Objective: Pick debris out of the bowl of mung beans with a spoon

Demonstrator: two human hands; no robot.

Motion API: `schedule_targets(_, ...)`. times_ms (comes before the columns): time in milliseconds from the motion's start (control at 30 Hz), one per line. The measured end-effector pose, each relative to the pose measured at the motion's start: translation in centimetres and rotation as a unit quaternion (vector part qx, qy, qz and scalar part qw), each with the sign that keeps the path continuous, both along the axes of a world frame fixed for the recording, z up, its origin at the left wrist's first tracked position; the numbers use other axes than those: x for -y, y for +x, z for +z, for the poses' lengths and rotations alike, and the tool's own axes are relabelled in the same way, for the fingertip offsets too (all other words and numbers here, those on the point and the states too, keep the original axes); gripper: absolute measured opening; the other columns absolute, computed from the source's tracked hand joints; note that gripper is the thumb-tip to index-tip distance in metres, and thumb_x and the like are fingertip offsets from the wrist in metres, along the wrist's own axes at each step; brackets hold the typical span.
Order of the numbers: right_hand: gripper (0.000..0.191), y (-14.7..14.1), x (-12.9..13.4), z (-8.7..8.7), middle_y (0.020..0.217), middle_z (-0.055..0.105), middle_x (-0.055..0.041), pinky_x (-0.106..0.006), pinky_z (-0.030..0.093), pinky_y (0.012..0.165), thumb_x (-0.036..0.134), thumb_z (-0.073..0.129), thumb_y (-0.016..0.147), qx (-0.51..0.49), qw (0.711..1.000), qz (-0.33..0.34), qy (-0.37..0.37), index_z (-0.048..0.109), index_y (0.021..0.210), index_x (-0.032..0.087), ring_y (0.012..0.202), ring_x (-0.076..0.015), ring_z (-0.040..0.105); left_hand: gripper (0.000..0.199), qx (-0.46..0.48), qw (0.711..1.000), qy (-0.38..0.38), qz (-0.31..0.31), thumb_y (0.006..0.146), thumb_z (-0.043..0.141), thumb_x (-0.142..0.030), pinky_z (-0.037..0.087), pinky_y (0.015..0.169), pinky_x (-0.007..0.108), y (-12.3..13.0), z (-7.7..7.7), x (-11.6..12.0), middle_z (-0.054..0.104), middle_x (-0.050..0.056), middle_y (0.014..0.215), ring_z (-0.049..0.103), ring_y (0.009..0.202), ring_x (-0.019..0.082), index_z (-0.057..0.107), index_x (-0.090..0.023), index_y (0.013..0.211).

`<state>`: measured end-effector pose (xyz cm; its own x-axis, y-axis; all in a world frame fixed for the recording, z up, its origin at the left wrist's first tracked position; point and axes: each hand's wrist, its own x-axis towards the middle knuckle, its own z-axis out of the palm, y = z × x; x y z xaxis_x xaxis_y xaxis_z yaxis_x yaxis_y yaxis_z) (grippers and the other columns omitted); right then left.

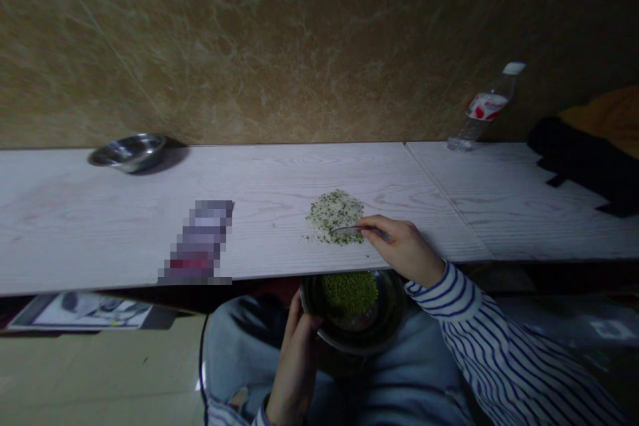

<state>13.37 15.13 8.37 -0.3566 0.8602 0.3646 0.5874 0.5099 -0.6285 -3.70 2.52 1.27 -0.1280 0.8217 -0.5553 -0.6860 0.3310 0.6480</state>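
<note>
A pile of white grains mixed with green beans (337, 213) lies on the pale wooden table (264, 213). My right hand (402, 246) is closed on the handle of a metal spoon (347, 229), whose tip touches the pile's near side. Below the table's front edge, my left hand (298, 353) grips the left rim of a metal bowl (394, 319), held over my lap. Green beans (352, 293) fill the part of the bowl nearest the table.
An empty-looking metal bowl (130, 154) stands at the back left. A blurred-out flat object (202, 236) lies at the front left. At the back right are a plastic bottle (484, 106) and dark and orange cloth (589, 153) against the wall.
</note>
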Motion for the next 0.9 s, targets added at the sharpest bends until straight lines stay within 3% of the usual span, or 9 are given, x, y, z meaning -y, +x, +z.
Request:
schedule_targets(133, 0.022, 0.2, 0.3, 0.1, 0.096, 0.074, -0.0007, -0.027, 0.054, 0.081, 0.017, 0.053, 0.086, 0.005, 1.000, 0.010, -0.002, 0.069, 0.100, 0.023, 0.088, -0.0155, 0.069, 0.062, -0.002, 1.000, -0.011, 0.002, 0.067, 0.058, -0.018, 0.046, 0.092, 0.040, 0.1, 0.3, -0.1, 0.063, 0.007, 0.123, 0.054, 0.117, 0.029, 0.051, -0.025, 0.129)
schedule_targets(300, 0.022, 0.4, 0.5, 0.0, 0.096, 0.074, -0.0006, -0.028, 0.055, 0.081, 0.017, 0.053, 0.086, 0.004, 1.000, 0.017, -0.001, 0.069, 0.100, 0.023, 0.089, -0.0159, 0.069, 0.061, 0.008, 1.000, 0.012, -0.023, 0.072, 0.055, -0.016, 0.044, 0.095, 0.036, 0.1, 0.8, 0.0, 0.058, 0.005, 0.132, 0.051, 0.120, 0.026, 0.046, -0.024, 0.131)
schedule_targets(467, 0.022, 0.9, 0.7, 0.2, 0.097, 0.074, -0.0009, -0.027, 0.055, 0.082, 0.017, 0.054, 0.086, 0.010, 1.000, 0.024, -0.002, 0.069, 0.101, 0.022, 0.090, -0.0157, 0.069, 0.063, 0.002, 1.000, 0.003, -0.008, 0.067, 0.057, -0.017, 0.046, 0.091, 0.036, 0.4, 0.6, -0.2, 0.061, 0.006, 0.128, 0.054, 0.116, 0.027, 0.048, -0.023, 0.129)
schedule_targets(700, 0.019, 2.5, 1.4, 0.6, 0.094, 0.075, -0.0016, -0.026, 0.055, 0.081, 0.017, 0.055, 0.087, 0.017, 0.999, -0.023, 0.029, 0.069, 0.099, 0.020, 0.086, -0.0167, 0.070, 0.062, -0.011, 1.000, -0.006, -0.003, 0.065, 0.058, -0.019, 0.048, 0.086, 0.035, 0.5, 0.4, -0.2, 0.062, 0.005, 0.125, 0.052, 0.118, 0.028, 0.052, -0.024, 0.126)
schedule_targets(900, 0.020, 3.2, 1.8, -0.1, 0.097, 0.074, -0.0028, -0.026, 0.054, 0.083, 0.017, 0.054, 0.087, 0.035, 0.997, -0.047, 0.049, 0.068, 0.102, 0.019, 0.088, -0.0168, 0.070, 0.063, -0.014, 1.000, -0.013, 0.000, 0.065, 0.058, -0.018, 0.048, 0.086, 0.038, 0.6, 0.2, -0.1, 0.064, 0.006, 0.120, 0.056, 0.111, 0.028, 0.052, -0.024, 0.127)
